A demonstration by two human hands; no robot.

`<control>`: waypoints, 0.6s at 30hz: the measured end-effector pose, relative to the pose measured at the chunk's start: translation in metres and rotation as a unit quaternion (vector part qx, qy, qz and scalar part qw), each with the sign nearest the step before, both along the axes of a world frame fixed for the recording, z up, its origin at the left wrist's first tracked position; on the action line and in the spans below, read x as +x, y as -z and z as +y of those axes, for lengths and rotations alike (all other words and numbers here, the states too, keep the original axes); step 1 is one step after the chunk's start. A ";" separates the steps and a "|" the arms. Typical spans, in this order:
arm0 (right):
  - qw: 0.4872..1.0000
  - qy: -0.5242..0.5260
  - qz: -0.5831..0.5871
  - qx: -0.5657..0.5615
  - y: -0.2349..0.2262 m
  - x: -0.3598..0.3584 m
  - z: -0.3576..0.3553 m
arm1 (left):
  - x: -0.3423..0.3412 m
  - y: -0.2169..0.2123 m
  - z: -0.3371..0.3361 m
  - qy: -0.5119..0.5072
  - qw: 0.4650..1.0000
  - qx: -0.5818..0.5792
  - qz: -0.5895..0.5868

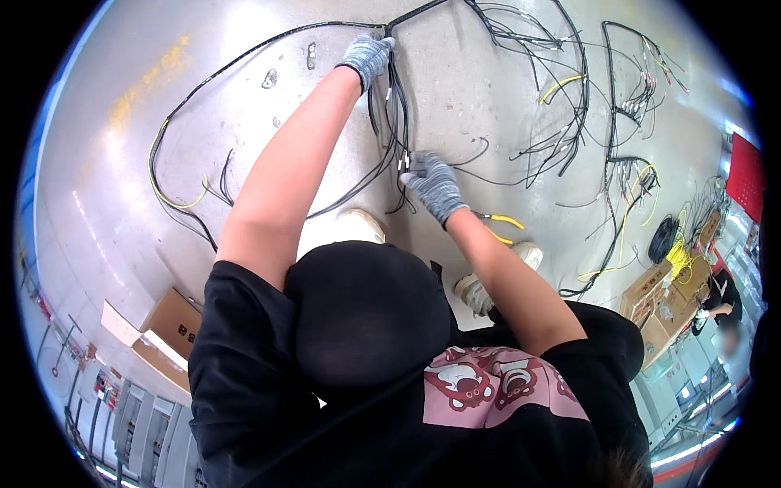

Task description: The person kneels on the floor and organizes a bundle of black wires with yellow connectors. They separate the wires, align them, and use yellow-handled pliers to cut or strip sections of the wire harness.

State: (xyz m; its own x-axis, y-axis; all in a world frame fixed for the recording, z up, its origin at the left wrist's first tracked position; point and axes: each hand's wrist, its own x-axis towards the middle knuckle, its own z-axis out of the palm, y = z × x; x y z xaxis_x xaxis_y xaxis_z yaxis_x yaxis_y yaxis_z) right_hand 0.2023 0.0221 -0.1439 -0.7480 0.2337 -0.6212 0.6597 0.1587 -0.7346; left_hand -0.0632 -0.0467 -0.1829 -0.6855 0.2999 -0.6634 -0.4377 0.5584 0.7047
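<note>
My left hand (368, 58), in a grey knit glove, is closed round the black cable harness (387, 31) where a bunch of wires branches off. Hanging toward me from that branch, several dark wires (394, 110) carry small white labels. My right hand (435, 187), gloved the same way, has its thumb and fingers closed on the lower part of these wires, next to the labels; the exact wires pinched are partly hidden by the fingers. Just below the right wrist lies a pair of pliers with yellow handles (506, 220), partly covered by my forearm.
A long harness arm with a yellow-green wire (153, 154) curves along the left. More branched wiring (582, 98) spreads at right, beside another harness (610, 122). Cardboard boxes (167, 333) stand near left; a box (651, 297), yellow cable coils (682, 259) and another person (720, 301) are far right.
</note>
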 end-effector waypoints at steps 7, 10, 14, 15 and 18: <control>0.973 0.093 -0.072 -0.199 -0.012 -0.007 -0.005 | -0.001 -0.002 -0.002 0.018 0.998 -0.006 0.052; 0.904 0.182 -0.103 -0.373 -0.038 0.001 0.017 | 0.002 -0.008 0.000 -0.026 0.999 0.034 -0.002; 0.846 0.213 -0.085 -0.481 -0.048 0.005 0.031 | 0.000 -0.004 -0.004 0.008 1.000 -0.005 0.027; 0.842 0.211 -0.089 -0.489 -0.045 0.006 0.034 | 0.001 -0.006 -0.003 0.001 1.000 -0.005 0.023; 0.828 0.205 -0.095 -0.512 -0.048 0.006 0.040 | 0.003 -0.013 -0.001 -0.017 1.000 0.001 0.009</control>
State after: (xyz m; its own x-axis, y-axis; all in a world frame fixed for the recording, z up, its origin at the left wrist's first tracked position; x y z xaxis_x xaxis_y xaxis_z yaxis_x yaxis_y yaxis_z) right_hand 0.2080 0.0617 -0.0955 -0.6016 -0.2785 -0.7487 0.6229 -0.7503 -0.2214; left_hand -0.0606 -0.0478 -0.1701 -0.7072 0.2779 -0.6501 -0.4440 0.5411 0.7142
